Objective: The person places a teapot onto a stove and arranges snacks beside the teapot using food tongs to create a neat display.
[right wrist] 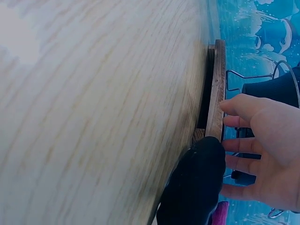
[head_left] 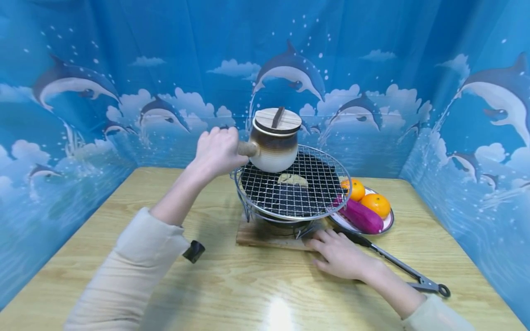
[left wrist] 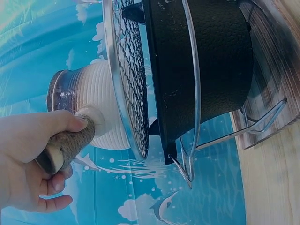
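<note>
My left hand grips the rope-wrapped side handle of a brown-and-cream ceramic pot with a wooden lid. The thumb lies along the handle. The pot is upright over the back left of a round wire grill mesh, its base right at the wires. Below the mesh is a black stove in a wire frame on a wooden board. At the board's front right edge, my right hand has its fingers extended, fingertips right at the wood, beside the black end of the tongs.
Right of the stove, a plate bears two oranges and a purple eggplant. A small black object lies beside the left sleeve. Dolphin-print curtains enclose the wooden table at the back and sides.
</note>
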Available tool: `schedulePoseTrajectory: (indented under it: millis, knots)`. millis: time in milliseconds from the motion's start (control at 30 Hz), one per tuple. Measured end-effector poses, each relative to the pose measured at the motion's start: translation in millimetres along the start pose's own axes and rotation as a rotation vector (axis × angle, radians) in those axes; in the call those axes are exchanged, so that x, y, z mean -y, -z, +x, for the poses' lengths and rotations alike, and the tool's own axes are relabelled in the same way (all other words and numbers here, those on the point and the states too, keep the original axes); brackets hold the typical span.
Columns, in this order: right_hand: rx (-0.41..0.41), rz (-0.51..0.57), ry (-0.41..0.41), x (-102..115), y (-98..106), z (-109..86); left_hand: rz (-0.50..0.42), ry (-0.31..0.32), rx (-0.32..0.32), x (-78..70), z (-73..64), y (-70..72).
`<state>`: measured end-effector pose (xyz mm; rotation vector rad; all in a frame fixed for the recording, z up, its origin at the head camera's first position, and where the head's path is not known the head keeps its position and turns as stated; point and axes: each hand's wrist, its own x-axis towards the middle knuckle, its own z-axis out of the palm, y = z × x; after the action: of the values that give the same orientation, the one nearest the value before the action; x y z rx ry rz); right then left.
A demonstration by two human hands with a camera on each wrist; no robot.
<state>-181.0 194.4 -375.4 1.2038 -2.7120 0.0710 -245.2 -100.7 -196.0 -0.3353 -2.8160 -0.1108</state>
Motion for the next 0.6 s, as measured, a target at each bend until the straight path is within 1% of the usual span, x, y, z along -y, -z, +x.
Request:
schedulePoseTrajectory:
  millis: [200, 400, 600]
  knots:
    - [0.011, -0.013, 0.009, -0.6, 0.6, 1.5, -0.001, 0.01, -0.001, -1.8, -1.5, 0.4]
    - [0.024, -0.013, 0.005, -0.3, 1.9, 1.5, -0.008, 0.019, 0.011, -2.9, -1.3, 0.7]
    - [0.015, -0.02, 0.02, -0.7, 2.5, 1.1, -0.013, 0.033, 0.019, -2.8, -1.7, 1.0]
